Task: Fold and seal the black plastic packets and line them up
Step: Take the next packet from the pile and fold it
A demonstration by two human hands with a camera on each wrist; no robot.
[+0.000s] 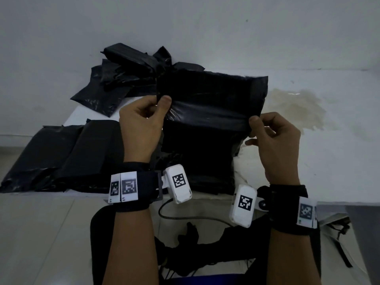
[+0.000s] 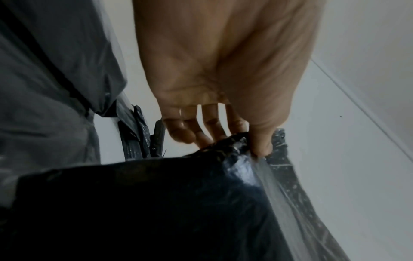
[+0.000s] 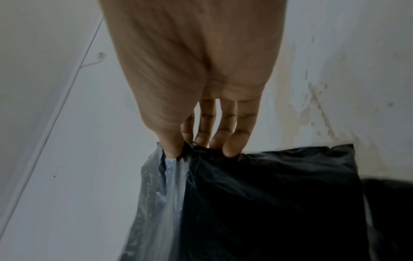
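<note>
The packet (image 1: 207, 112) hangs upright between my hands above the counter (image 1: 308, 161), its shiny fold line running crosswise from grip to grip, flap standing above it and away from me. My left hand (image 1: 141, 124) pinches one end, my right hand (image 1: 275, 140) the other. Finished packets (image 1: 61, 153) lie to my left.
</note>
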